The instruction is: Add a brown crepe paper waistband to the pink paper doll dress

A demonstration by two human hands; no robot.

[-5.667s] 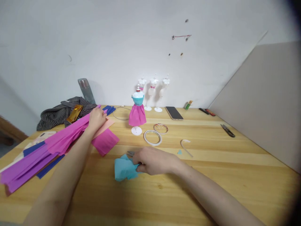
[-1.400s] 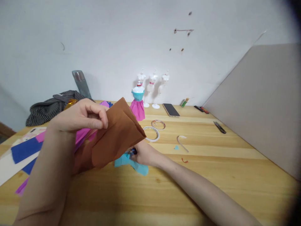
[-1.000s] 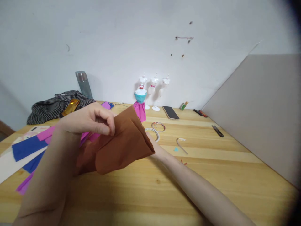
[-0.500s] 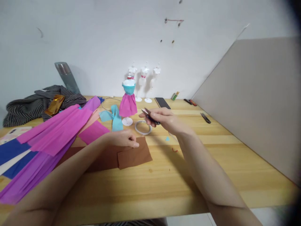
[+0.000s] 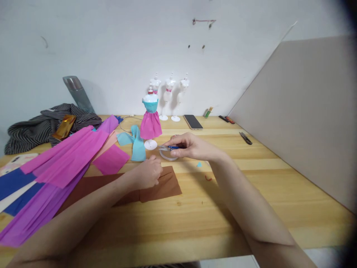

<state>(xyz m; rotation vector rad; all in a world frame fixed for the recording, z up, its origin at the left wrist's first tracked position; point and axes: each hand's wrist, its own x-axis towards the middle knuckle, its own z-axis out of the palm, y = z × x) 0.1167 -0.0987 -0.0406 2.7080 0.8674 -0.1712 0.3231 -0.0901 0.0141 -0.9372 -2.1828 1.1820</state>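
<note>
My left hand (image 5: 149,172) is closed, its fingers curled down on a folded piece of brown crepe paper (image 5: 163,190), which creases beside them. In my right hand (image 5: 189,146) is a small pair of thread snips (image 5: 167,147) with blue on the handle, blades pointing left. The snips are above a roll of white tape (image 5: 168,158), which the hand partly covers. Just behind my hands stands a mini dress form (image 5: 151,118) wearing a turquoise top and a pink skirt. Turquoise strips (image 5: 137,143) lie left of its base.
Pink, purple and blue sheets (image 5: 64,156) spread over the left side, near striped cloth (image 5: 33,126) and a bottle (image 5: 79,95). Along the wall are several white dress forms (image 5: 169,95) and a phone (image 5: 193,122). Black snips (image 5: 245,138) lie at right, with small scraps (image 5: 208,178) nearer.
My right hand has lowered and turned the snips, so the blades now point left over the tape roll. My left hand has rotated and curled on the brown paper, which has creased.
</note>
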